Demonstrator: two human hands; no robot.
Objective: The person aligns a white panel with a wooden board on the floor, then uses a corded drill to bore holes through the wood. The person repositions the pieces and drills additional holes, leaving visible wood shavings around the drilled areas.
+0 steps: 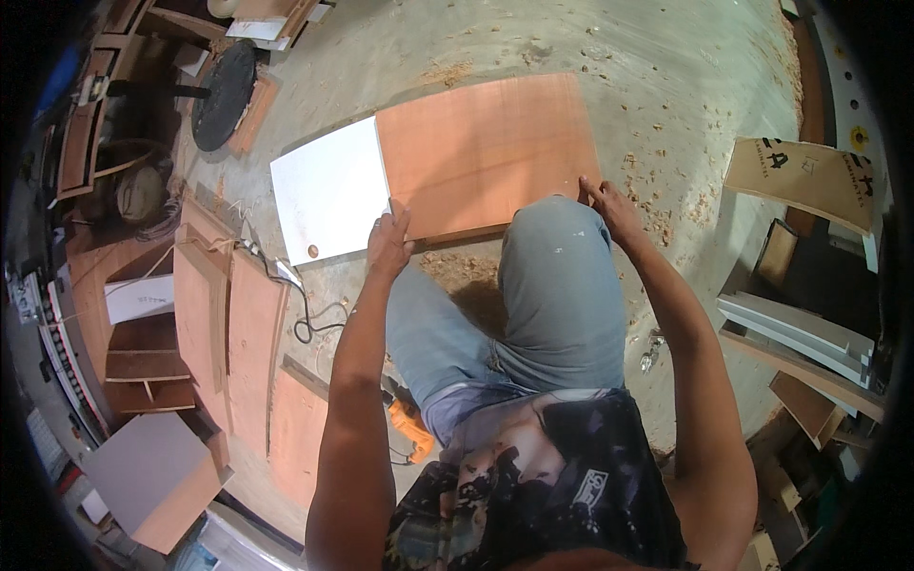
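A reddish-brown wooden panel (485,157) lies in front of my knees, its left edge against a white board (328,185). My left hand (390,239) rests where the two meet, near their front corner, with a small dark thing at the fingers that I cannot make out. The fingers of my right hand (607,203) touch the panel's front right corner, beside my knee. A small round brown spot or disc (313,251) shows on the white board. Whether either hand grips an edge is hard to tell.
An orange corded power tool (413,432) lies by my left hip. Wooden panels (250,335) and a black cable (303,325) are on the left, with a round black disc (225,96) beyond. Wood shavings (464,268) litter the concrete floor. Cardboard (800,178) and boards (792,335) stand at right.
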